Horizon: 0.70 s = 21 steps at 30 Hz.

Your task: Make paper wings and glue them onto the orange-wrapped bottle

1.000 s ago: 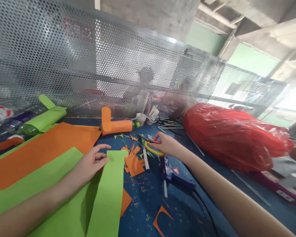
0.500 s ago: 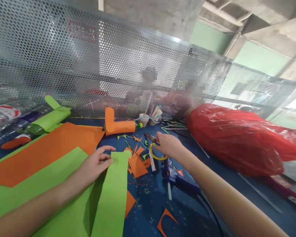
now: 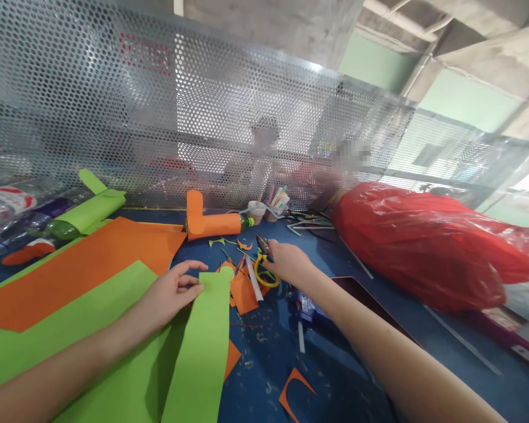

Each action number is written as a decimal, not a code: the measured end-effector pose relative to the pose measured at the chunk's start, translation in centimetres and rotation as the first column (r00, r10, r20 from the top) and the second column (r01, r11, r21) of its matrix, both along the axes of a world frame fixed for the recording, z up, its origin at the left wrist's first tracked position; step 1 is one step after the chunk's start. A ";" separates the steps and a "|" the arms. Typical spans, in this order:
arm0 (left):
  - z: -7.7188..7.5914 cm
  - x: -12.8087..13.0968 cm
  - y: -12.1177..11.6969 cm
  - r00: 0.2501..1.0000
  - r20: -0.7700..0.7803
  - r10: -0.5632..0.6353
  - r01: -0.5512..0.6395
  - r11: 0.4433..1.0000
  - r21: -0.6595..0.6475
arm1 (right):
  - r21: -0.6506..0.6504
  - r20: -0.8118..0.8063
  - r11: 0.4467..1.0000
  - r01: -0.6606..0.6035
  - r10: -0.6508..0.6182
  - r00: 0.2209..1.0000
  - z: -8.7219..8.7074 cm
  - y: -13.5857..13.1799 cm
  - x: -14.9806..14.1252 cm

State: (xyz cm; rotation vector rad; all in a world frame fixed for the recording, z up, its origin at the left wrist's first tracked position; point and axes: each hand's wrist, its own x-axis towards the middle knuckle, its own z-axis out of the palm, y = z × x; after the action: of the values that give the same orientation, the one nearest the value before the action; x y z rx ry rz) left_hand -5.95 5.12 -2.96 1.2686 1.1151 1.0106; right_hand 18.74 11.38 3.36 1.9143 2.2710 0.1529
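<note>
My left hand (image 3: pixel 183 291) pinches the upper left edge of a long light-green paper strip (image 3: pixel 205 346), with larger green sheets (image 3: pixel 127 305) under my forearm. My right hand (image 3: pixel 288 261) is closed on a pair of scissors (image 3: pixel 264 267) with yellow handles, low over the table, blades pointing away from me. A white marker (image 3: pixel 253 279) lies just left of the scissors, across orange and green paper scraps (image 3: pixel 242 291). Below my right wrist is a blue glue gun (image 3: pixel 306 308), partly hidden by the forearm.
An orange-wrapped bottle (image 3: pixel 216 224) and cups of pens (image 3: pixel 277 205) stand by the perforated metal screen (image 3: pixel 224 117). Left are an orange sheet (image 3: pixel 101 252), a green-wrapped bottle (image 3: pixel 92 211) and clear bottles (image 3: pixel 9 205). A big red plastic bag (image 3: pixel 423 247) fills the right. People show blurrily behind the screen.
My right hand has moved left with the scissors, and the marker has shifted left beside them. A dark flat object now shows behind my right forearm. My left hand stays on the strip.
</note>
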 end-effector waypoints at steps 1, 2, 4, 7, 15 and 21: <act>-0.1 0.0 0.0 1.000 0.000 0.003 -0.003 1.000 0.010 | -0.001 -0.014 1.000 -0.006 0.006 1.000 -0.2 0.1 -0.1; -0.2 0.0 0.0 1.000 0.000 0.007 -0.007 1.000 0.019 | 0.002 -0.027 1.000 -0.013 0.013 1.000 -0.4 0.1 -0.3; -0.1 0.0 0.0 1.000 0.002 0.017 -0.017 0.999 0.034 | 0.024 -0.056 0.999 -0.034 0.035 0.998 -0.5 -0.2 -0.7; 0.3 0.0 -0.1 0.999 0.019 0.042 -0.042 0.998 0.047 | 0.042 -0.125 0.994 -0.105 0.109 0.986 -0.4 -1.1 -2.0; 1.0 0.9 -1.7 0.999 0.028 0.040 -0.041 0.999 0.024 | -0.157 -0.409 0.972 -0.173 0.095 0.908 -1.0 -2.7 -3.9; 0.3 1.9 -3.2 0.989 -0.144 -0.038 0.059 0.988 0.142 | -0.128 -0.797 0.967 -0.222 0.033 0.603 -1.0 -4.2 -2.7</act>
State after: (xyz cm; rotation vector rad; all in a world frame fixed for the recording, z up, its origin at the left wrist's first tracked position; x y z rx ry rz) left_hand -4.01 1.89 -2.66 1.4976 1.1278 0.9926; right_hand 15.99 7.21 2.41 1.9066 2.7545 -1.1252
